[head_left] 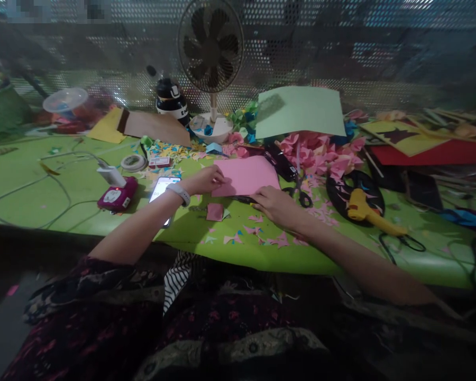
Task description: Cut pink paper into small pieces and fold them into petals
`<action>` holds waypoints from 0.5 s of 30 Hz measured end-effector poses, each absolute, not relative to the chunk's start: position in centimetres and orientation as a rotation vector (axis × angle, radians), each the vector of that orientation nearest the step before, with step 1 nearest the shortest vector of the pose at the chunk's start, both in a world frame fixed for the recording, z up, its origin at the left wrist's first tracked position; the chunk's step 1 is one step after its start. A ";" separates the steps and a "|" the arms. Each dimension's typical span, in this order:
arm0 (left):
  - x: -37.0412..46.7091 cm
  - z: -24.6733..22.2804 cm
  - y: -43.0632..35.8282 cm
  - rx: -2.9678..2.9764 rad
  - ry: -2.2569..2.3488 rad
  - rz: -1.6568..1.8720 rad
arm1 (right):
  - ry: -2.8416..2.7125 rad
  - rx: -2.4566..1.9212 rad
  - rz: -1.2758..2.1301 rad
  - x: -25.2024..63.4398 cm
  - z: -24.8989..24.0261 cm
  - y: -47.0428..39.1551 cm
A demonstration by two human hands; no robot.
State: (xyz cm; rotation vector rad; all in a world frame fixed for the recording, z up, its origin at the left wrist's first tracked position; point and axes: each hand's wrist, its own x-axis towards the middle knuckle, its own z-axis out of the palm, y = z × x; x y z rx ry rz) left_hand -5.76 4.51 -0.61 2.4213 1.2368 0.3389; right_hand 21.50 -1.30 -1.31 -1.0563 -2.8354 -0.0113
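**Pink sheet (248, 173) looks uncut**

Centre frame, the left hand (206, 180) pinches its left side, the right hand (275, 206) its lower-right edge. Cut scraps (280, 241) litter the desk (230, 257) (scissors (304, 199) lie near).

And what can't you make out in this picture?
All in the head view:
Phone: the left arm covers part.
Table under the pink sheet: the sheet hides it.
Green basket, far left: cut off by the edge.
Print on the small box: too small.
Left hand: too blurred to tell whether its fingers pinch or press.
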 end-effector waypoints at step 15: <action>-6.0 -1.6 5.6 2.474 1.129 0.413 | -2.901 -0.987 -0.004 18.1 -0.7 -0.9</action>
